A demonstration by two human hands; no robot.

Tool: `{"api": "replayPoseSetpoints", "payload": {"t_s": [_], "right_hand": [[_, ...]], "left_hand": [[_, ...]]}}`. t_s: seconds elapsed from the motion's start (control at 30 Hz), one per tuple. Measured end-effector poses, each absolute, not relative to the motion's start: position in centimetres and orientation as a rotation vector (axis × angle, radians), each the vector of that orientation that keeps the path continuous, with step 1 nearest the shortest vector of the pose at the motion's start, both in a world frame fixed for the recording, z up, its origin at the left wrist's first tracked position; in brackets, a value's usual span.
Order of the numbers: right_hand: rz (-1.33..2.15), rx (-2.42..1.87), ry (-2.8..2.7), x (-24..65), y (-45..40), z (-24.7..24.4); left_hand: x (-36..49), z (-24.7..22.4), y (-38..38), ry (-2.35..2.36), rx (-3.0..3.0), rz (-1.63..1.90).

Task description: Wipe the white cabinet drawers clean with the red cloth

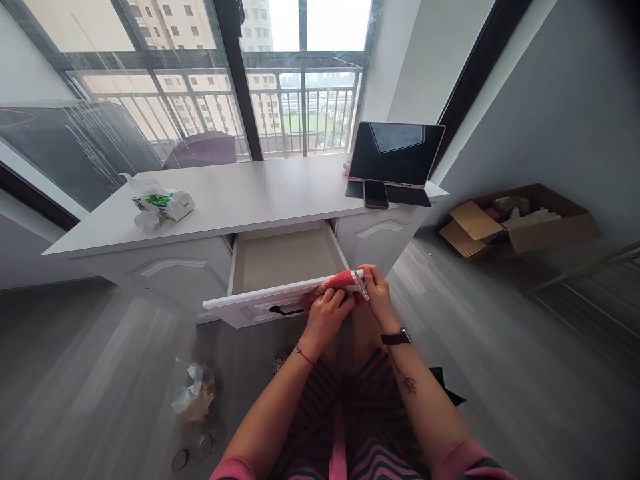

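Observation:
A drawer (285,257) is pulled out of the white desk, its inside bare and beige. Red cloth (344,279) with a pale patterned edge lies over the top edge and face of the drawer front (240,305), near its right end. My left hand (327,313) is closed on this cloth, its fingers bent and pressing it to the front. Round the right end of the drawer front curls my right hand (379,293), close beside the cloth's edge; its fingertips are partly hidden. A dark handle (285,311) shows left of my left hand.
On the white desktop (260,190) are a tissue pack (167,205), a tablet (397,155) on a stand and a phone (375,195). An open cardboard box (550,230) stands on the right floor. A plastic bag (195,393) and round lids (180,459) lie at lower left.

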State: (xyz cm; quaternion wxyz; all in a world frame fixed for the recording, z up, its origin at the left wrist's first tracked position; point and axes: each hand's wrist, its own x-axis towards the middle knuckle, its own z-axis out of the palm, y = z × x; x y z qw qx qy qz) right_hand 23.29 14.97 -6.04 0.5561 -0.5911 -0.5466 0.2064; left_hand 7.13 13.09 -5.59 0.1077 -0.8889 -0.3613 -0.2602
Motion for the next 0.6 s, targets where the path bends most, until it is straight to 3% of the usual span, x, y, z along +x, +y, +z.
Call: {"api": "replayPoseSetpoints", "payload": {"t_s": [0.23, 0.47, 0.6], "right_hand": [[0.459, -1.408, -1.274, 23.1, 14.9, -6.2], [0.382, -1.417, -1.295, 23.3, 15.5, -6.4], [-0.012, -1.461, -1.326, 21.9, 14.6, -6.0]], "left_hand": [[0.4, -6.9, 12.1, -1.273, -2.286, -0.883], [-9.2, -9.8, 11.1, -1.797, -1.951, -1.023], [-11.1, -11.1, 10.1, -2.176, -1.867, -1.209]]}}
